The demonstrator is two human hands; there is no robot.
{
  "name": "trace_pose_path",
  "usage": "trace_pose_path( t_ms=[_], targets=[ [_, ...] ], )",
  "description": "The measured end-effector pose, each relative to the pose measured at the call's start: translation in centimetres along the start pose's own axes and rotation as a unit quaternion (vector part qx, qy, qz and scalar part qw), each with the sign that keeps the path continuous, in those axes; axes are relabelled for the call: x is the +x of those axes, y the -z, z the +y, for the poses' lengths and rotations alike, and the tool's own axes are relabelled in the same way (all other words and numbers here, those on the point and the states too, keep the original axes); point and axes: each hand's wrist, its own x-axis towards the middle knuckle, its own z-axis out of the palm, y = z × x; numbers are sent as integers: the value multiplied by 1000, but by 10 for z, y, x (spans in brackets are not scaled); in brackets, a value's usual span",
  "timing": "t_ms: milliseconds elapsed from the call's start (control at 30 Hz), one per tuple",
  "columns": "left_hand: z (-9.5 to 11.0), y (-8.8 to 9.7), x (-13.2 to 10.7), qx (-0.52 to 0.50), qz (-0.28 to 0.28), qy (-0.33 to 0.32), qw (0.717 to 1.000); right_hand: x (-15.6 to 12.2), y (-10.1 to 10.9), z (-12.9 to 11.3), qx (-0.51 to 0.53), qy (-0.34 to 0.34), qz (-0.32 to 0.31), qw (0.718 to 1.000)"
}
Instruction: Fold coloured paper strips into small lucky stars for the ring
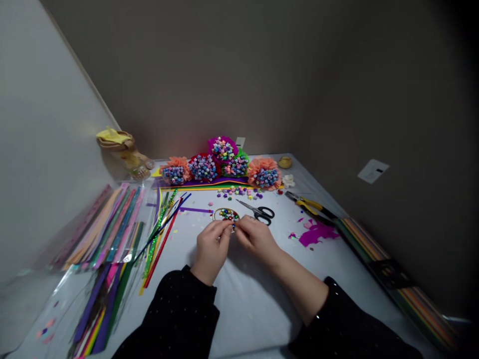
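My left hand (213,247) and my right hand (257,237) meet over the middle of the table, thumbs and fingertips pinched together. Between them shows a tiny blue piece (234,227), mostly covered by the fingers; it looks like a small folded paper star, but I cannot be sure. Just beyond the fingertips stands a small round gold-rimmed dish (214,215) with shiny multicoloured stars (229,214) in it. Black-handled scissors (258,211) lie right of the dish, blades pointing away to the left. A purple paper strip (196,210) runs toward the dish from the left.
Paper strips (162,239) and clear packets of strips (108,224) cover the left side. Star-filled paper flowers (204,167) line the back, with loose stars (239,192) before them. At right are yellow-black pliers (310,205), magenta paper scraps (318,232) and a long paper pack (392,279).
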Motion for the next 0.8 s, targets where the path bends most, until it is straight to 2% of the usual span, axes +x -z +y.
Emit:
trace_pose_path(
  t_ms=[167, 367, 500, 633, 800],
  targets=[
    [3, 5, 5, -31, 17, 17, 999, 0, 8, -1, 32, -18, 7, 999],
    [0, 1, 4, -58, 3, -3, 998, 1, 5, 9, 20, 19, 27, 999],
    [-2, -3, 4, -61, 3, 30, 998, 3, 3, 15, 3, 34, 28, 999],
    [-6, -4, 4, -19, -17, 35, 999, 4, 2, 16, -11, 34, 14, 999],
    [-10, -2, 5, 44, -58, 34, 997, 2, -6, 21, -14, -6, -8, 1000]
  ],
)
